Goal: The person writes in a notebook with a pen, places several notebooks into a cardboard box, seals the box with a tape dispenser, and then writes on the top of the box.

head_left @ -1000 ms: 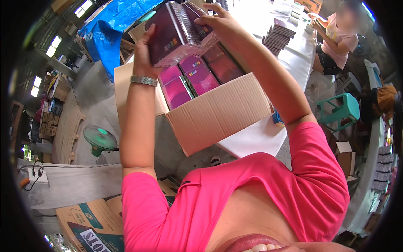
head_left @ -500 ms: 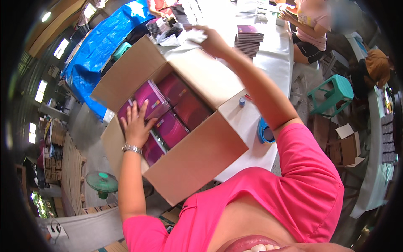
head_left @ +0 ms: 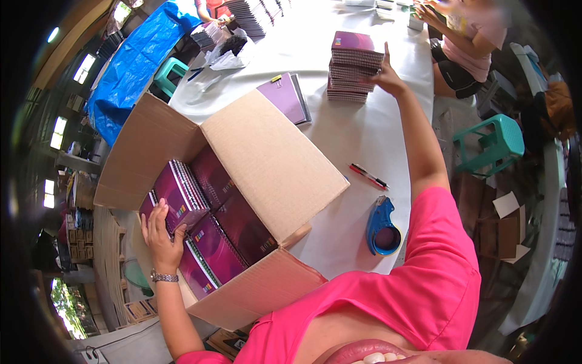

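Observation:
An open cardboard box (head_left: 276,167) holds several purple spiral-bound notebooks (head_left: 227,182) in side-by-side stacks. My left hand (head_left: 162,239), wearing a metal-band watch, lies at the box's left side. Its fingers are spread on the raised notebooks (head_left: 176,194) there. Across the white table, my right hand (head_left: 388,77) touches the right side of a tall stack of purple notebooks (head_left: 354,67). One finger points upward and the thumb reaches the stack's near side; the other fingers are partly hidden.
A blue tape dispenser (head_left: 383,227) and red and black pens (head_left: 368,176) lie right of the box. Beyond the flap are a clipped purple pad (head_left: 285,97) and a plastic bag (head_left: 233,54). A co-worker (head_left: 470,42) sits far right, near a green stool (head_left: 491,145).
My right hand has swung from above the table beyond the box rightward to the notebook stack. My left hand stays on the notebooks in the box. The whole view has shifted.

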### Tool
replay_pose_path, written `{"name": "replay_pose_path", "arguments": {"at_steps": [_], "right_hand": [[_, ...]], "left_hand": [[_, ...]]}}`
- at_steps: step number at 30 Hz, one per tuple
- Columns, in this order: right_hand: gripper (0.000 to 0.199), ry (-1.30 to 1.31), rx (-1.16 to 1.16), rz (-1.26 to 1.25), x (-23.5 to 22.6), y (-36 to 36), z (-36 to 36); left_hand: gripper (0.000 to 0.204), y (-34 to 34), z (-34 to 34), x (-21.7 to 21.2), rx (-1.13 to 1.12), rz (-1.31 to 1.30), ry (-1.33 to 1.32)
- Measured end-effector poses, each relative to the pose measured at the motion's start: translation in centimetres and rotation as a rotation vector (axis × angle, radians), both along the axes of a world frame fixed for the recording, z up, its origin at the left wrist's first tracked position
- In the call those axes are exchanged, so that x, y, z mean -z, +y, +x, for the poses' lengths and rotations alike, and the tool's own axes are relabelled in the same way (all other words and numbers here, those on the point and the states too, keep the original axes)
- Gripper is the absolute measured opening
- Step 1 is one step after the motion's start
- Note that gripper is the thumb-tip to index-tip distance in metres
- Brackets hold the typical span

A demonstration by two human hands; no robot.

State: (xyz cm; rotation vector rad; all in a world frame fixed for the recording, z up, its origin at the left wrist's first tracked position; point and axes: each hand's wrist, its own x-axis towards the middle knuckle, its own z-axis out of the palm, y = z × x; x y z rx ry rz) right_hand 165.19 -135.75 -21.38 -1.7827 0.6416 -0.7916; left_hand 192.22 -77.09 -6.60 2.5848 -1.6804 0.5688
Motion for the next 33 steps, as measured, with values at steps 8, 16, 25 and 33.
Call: {"name": "replay_pose_path", "arguments": {"at_steps": [8, 16, 25, 33], "right_hand": [[0.12, -0.111, 0.569, -0.362, 1.9, 6.0, 3.0], [0.113, -0.395, 0.77, -0.598, -4.7, 15.5, 3.9], [0.101, -0.4, -0.168, -0.822, -17.0, 31.9, 7.2], [0.089, 0.906, 0.356, -0.499, 2.6, 10.4, -8.0]], "left_hand": [[0.05, -0.2, 0.1, 0.1, -0.016, -0.101, 0.081], [0.044, -0.3, -0.9, -1.5, 0.171, -0.373, 0.291], [0.051, -10.1, -7.1, -6.3, 0.443, -0.914, 2.368], [0.041, -0.2, -6.1, -4.5, -0.166, -1.049, 1.943]]}}
